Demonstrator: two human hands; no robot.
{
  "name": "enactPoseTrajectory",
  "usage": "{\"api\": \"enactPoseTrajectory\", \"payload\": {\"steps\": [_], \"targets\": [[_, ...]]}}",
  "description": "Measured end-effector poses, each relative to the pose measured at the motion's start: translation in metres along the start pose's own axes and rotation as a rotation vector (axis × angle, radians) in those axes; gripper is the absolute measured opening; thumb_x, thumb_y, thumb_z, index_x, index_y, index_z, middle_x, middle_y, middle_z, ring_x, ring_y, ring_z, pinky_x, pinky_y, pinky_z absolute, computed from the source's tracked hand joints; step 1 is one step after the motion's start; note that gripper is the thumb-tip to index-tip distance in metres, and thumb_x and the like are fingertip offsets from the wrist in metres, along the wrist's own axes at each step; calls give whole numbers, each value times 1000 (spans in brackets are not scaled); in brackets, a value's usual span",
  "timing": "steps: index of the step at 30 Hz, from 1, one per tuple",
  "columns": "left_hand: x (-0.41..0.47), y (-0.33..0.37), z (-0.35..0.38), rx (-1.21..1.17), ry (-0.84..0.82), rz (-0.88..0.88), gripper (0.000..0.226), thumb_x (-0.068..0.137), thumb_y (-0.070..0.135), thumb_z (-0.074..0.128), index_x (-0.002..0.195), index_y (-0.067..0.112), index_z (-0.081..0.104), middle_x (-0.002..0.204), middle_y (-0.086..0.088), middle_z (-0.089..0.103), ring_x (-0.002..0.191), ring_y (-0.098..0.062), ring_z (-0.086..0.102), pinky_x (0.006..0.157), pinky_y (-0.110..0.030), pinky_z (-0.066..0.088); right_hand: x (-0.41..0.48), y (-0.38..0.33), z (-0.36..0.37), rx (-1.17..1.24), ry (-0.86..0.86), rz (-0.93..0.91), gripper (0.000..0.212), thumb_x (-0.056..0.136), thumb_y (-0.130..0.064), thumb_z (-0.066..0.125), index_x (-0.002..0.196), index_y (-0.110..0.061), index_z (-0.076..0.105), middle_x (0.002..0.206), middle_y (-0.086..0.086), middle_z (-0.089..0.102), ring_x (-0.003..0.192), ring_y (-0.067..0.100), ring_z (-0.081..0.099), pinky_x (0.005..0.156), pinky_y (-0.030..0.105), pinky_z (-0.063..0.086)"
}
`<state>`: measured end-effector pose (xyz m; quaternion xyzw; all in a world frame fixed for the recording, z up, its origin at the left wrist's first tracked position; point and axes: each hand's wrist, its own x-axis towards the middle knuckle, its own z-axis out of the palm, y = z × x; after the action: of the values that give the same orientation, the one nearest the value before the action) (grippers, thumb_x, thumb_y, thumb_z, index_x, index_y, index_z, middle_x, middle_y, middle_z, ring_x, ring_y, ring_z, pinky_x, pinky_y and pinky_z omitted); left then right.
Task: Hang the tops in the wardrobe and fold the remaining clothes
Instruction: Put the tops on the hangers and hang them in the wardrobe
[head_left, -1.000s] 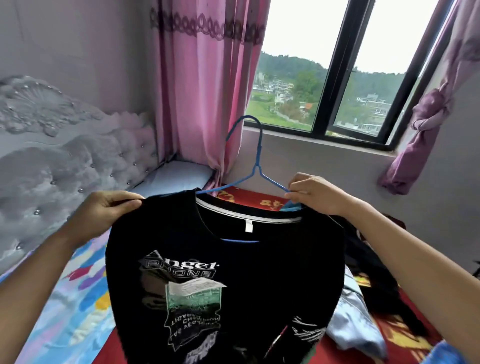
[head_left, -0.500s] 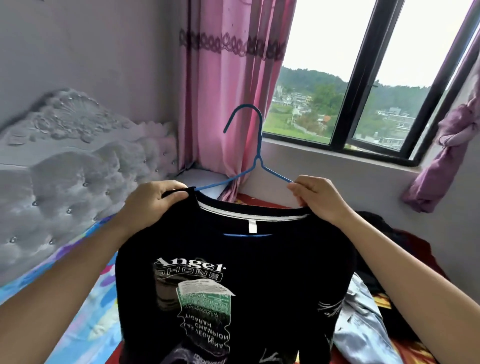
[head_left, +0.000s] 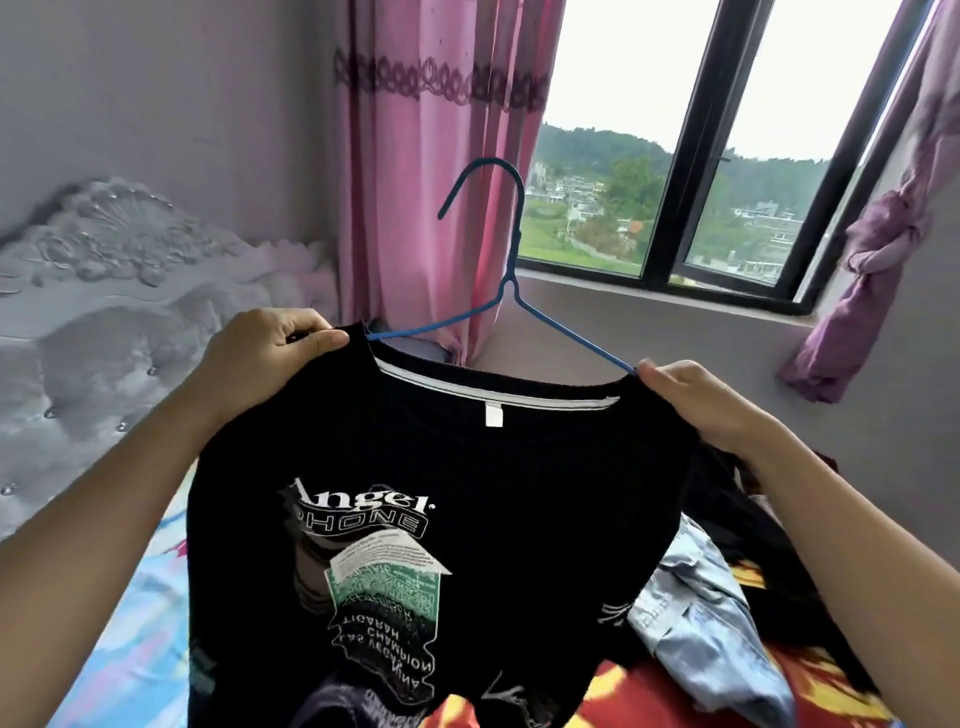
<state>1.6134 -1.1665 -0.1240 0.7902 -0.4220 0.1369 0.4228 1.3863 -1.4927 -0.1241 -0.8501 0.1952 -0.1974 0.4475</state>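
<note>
A black printed t-shirt (head_left: 509, 467) hangs in front of me on a blue wire hanger (head_left: 511, 270), whose hook rises above the collar. My left hand (head_left: 260, 353) pinches the shirt's left shoulder beside the collar. My right hand (head_left: 696, 400) grips the right shoulder where the hanger's arm goes under the cloth. The hanger's lower bar is hidden inside the shirt. More clothes lie on the bed at lower right: a pale blue garment (head_left: 717, 629) and a dark heap (head_left: 748, 525).
A grey tufted headboard (head_left: 104, 338) stands at left, with the bed's patterned sheet (head_left: 130, 634) below it. A pink curtain (head_left: 431, 156) hangs straight ahead beside a black-framed window (head_left: 685, 156). A purple curtain (head_left: 883, 260) is knotted at right.
My left hand slid along the shoulder to the collar edge. The shirt on its hanger has come up higher in front of me. My right hand has shifted outward along the right shoulder.
</note>
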Motion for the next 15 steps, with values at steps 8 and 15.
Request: {"api": "enactPoseTrajectory", "payload": {"steps": [8,15], "targets": [[-13,-5,2,-131,166,-83,18,75,39,69,58,34,66,51,23,58,49,7,51,50,-7,34,13,-30,18,-153,81,-4,42,95,-39,47,62,-16,60,52,-10,55,48,5,50,59,24,42],[-47,-31,-28,12,492,-338,27,82,33,70,85,6,73,52,16,62,55,-1,55,55,-16,38,-8,-73,101,-195,-437,-234,45,99,-38,35,73,-21,66,71,3,56,63,9,48,69,20,40]]}}
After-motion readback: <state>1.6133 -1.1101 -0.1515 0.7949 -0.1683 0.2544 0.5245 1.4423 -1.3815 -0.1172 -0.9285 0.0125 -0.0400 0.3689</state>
